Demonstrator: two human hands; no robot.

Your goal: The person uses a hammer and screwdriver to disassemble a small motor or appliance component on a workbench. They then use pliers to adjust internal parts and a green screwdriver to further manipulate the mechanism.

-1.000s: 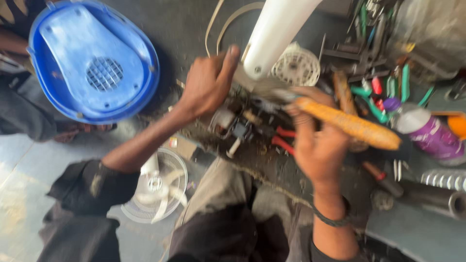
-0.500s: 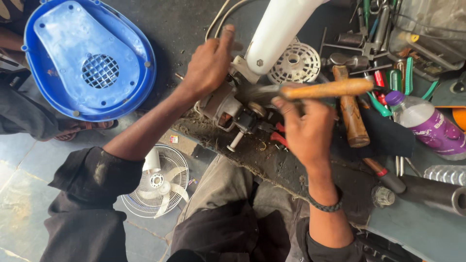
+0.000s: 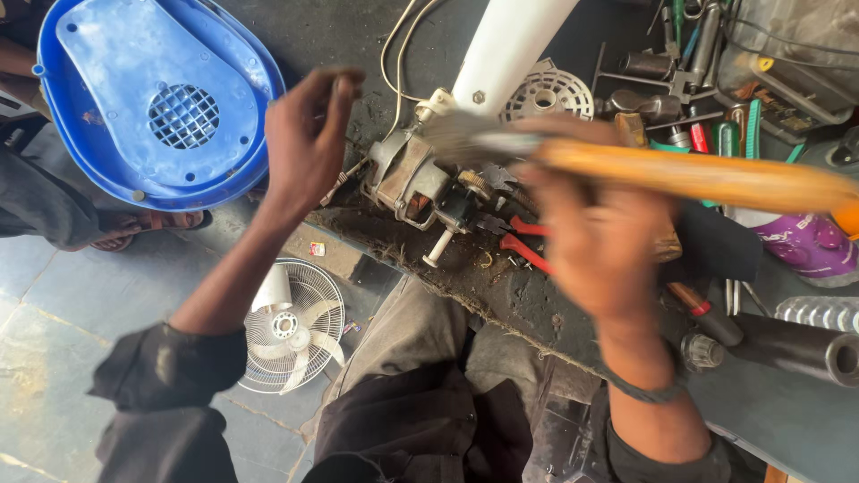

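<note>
hammer over a stripped fan motor on the table

the right hand (image 3: 595, 241) is clamped round a wooden-handled hammer (image 3: 698, 174), blurred, its handle pointing to 3 o'clock and its head just above the fan motor (image 3: 420, 183). the left hand (image 3: 304, 134) hovers at the motor's 9 o'clock, fingers loosely apart and holding nothing that shows. the motor sits near the table (image 3: 787, 420) edge, joined to a white post (image 3: 510, 54) running toward 1 o'clock. red pliers (image 3: 523, 246) lie at the motor's 4 o'clock. a blue plastic cover (image 3: 152, 98) lies at 10 o'clock, and a small fan (image 3: 291, 326) stands on the floor at 7 o'clock.
</note>
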